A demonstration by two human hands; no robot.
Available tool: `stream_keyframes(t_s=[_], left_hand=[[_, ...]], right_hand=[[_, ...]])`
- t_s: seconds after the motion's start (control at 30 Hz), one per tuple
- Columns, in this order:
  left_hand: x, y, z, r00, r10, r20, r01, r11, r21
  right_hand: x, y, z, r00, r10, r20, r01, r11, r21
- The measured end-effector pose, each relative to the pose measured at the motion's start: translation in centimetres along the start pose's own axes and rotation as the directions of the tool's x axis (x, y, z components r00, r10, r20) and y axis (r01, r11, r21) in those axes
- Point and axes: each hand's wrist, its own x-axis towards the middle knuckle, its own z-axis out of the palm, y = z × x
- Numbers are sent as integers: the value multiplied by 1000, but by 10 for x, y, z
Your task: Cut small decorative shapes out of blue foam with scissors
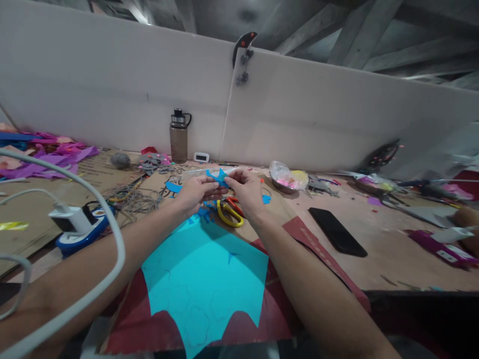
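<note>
Both hands meet over the middle of the table and pinch a small blue paper cutout [218, 177] between their fingertips. My left hand [194, 192] grips its left side, my right hand [245, 188] its right side. Below the hands lie scissors [229, 209] with yellow and red handles. A large cyan paper sheet [204, 279] lies on a dark red sheet [310, 239] near the table's front edge. Small blue scraps [172, 187] lie around the hands.
A black phone [337, 232] lies to the right. A bottle [178, 135] stands at the back wall. A white charger on a blue power strip [77, 224] and white cables sit left. Purple paper [52, 154] is piled far left. A bowl [286, 179] holds a plastic bag.
</note>
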Motion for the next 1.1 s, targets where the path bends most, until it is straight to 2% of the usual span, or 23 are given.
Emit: stream_keyframes(t_s=[0.23,0.4,0.6,0.77,0.9,1.1], left_hand=[[-1,2,2,1000,-7,-4,7,1000,16],[-3,4,3,1000,8,18,-8,1000,6],[-1,2,1,998,58,0,-57,993,104],[1,2,-1,999,31,-14,-29,993,118],[0,3,-1,999,30,-13,-29,994,107],[1,1,-2,999,46,-18,-44,991,125]], right_hand=[[1,3,0,999,45,2,-45,997,-69],[5,8,-2,995,97,25,-96,994,-45],[3,6,-2,993,90,78,-86,995,-51],[4,4,-3,994,76,74,-76,997,-6],[4,4,-5,988,70,138,-61,996,-63],[3,5,-5,990,60,124,-43,990,-131]])
